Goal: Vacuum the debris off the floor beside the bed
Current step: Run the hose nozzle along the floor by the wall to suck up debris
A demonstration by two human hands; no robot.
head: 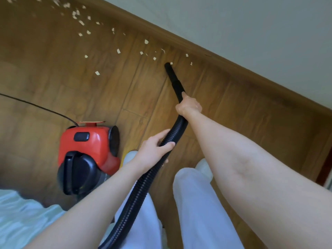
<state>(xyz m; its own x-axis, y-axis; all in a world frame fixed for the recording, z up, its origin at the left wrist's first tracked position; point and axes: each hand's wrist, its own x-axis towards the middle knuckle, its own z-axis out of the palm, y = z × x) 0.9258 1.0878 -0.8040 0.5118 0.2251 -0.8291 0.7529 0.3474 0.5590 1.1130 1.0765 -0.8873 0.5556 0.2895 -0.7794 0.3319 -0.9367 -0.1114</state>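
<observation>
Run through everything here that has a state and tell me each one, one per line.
Nozzle: tip down at the floor, touching a paper scrap.
Hose: held by both hands.
Right hand: grips the nozzle's base.
Left hand: grips the hose.
Vacuum cleaner: on the floor, cord attached.
Paper scraps: scattered, not yet picked up.

Pale paper scraps lie scattered over the wooden floor beyond the red canister vacuum, whose black ribbed hose ends in a nozzle touching one scrap.
</observation>
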